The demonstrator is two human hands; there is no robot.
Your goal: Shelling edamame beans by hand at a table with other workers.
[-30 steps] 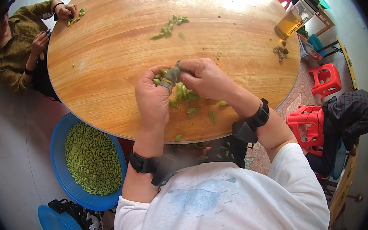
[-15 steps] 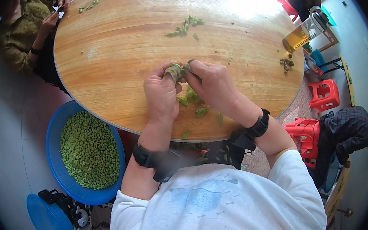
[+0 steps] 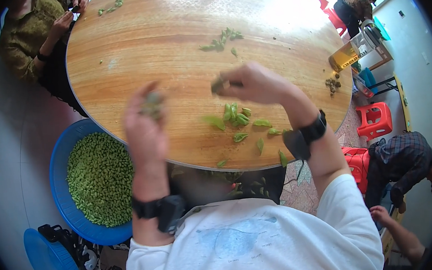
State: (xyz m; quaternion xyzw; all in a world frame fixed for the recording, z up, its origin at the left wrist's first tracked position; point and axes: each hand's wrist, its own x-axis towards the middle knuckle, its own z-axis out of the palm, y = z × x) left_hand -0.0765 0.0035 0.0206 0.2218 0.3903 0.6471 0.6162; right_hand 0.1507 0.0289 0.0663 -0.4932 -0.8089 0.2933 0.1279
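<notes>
My left hand (image 3: pixel 146 128) is raised at the table's near left edge, close to the blue basin. It is smeared by motion, and a pale greyish-green thing (image 3: pixel 153 105) at its fingers is too blurred to name. Above the middle of the table, the fingers of my right hand (image 3: pixel 258 84) are closed around a short dark thing (image 3: pixel 218 85) that I cannot make out. Just nearer than that hand lie several green bean pods (image 3: pixel 232 114), loosely scattered. Shelled green beans (image 3: pixel 99 181) fill much of the blue basin (image 3: pixel 57 154).
The round wooden table (image 3: pixel 136 44) holds more pods (image 3: pixel 223 39), a pitcher of amber liquid (image 3: pixel 349 55) and small brown lumps (image 3: pixel 332 84). A person (image 3: pixel 33 43) sits far left. Red stools (image 3: pixel 374 121) and a bending person (image 3: pixel 406 162) are at the right.
My hands have parted. The left has moved left and nearer, toward the basin; the right has lifted away, uncovering pods. An arm has appeared at the lower right.
</notes>
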